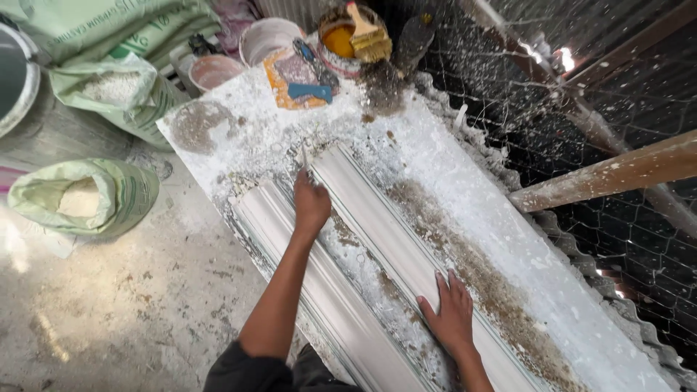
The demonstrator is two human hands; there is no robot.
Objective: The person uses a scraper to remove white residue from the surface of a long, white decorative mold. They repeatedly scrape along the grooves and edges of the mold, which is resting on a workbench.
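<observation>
The left hand [311,205] is clenched around a thin, pale tool whose tip [304,156] pokes up past the knuckles; what kind of tool it is cannot be told. It works at the far end of the long white ribbed plaster moulding [406,261] that lies lengthwise on the plaster-crusted white table [465,181]. The right hand [451,313] is released and flat, palm down, pressing on the near stretch of the same moulding.

To do this well, the flat hand should bear down evenly so the casting does not shift, while the tool follows the groove lightly; plaster this thin probably chips at its edges if levered.

The moulding is smooth and satiny, with parallel curved ridges, unlike the rough, crumbly white splatter and brown gritty patches around it. A second, similar ribbed length [334,319] lies beside it on the left.

At the table's far end stand a round tub of orange-yellow stuff with a straw-bristled brush [369,38] across it, a blue-handled scraper [308,91] and a white bucket [268,36]. Open green woven sacks of white powder [83,196] sit on the dusty floor, and wire mesh [617,94] lines the right.
</observation>
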